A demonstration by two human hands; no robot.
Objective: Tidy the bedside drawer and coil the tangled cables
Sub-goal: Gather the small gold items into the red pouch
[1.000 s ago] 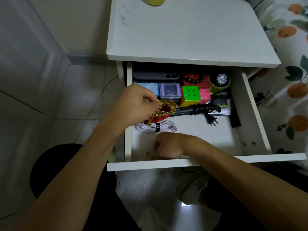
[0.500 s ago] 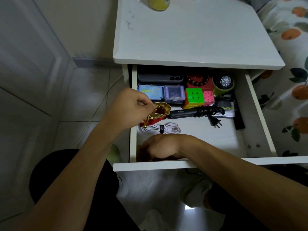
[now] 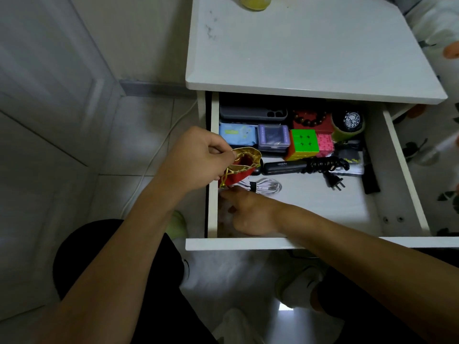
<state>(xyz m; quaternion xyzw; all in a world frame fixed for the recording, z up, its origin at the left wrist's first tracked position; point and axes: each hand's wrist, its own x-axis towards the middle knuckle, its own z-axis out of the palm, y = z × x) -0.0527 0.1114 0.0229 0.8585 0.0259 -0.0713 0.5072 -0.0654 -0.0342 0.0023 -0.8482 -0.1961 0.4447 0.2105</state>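
A person crouched before a white pulled-out bedside drawer [image 3: 293,243], both bare arms reaching in. The left hand [image 3: 198,160] pinched the gold-trimmed rim of a small red fabric drawstring pouch [image 3: 242,167], holding its mouth open and tilted toward the drawer's front corner, apparently so that loose bits could be dropped inside. Directly below that hand, the right hand [image 3: 248,214] lay low in the drawer's near-left corner, fingers curled against the floor as if gathering small scattered pieces; whether it actually held anything could not be told, since the fingertips were hidden beneath the knuckles.

Just beyond the right hand, touching or nearly touching its knuckles, sat a white cable coiled and bound with a dark strap [image 3: 265,186], evidently already dealt with. Farther right of both hands lay a black hair straightener [image 3: 283,167] with its curly black cord and plug [image 3: 332,177], bunched loosely rather than wound neatly. Behind the left hand, along the back of the drawer, stood a row of sorted items: a grey phone case [image 3: 253,112], a pale blue packet [image 3: 237,132], a clear purple box [image 3: 273,136], a green-faced puzzle cube [image 3: 304,142], a dark beaded bracelet [image 3: 309,119] and a wristwatch on a yellow-green holder [image 3: 350,121]. The tidying looked well advanced.
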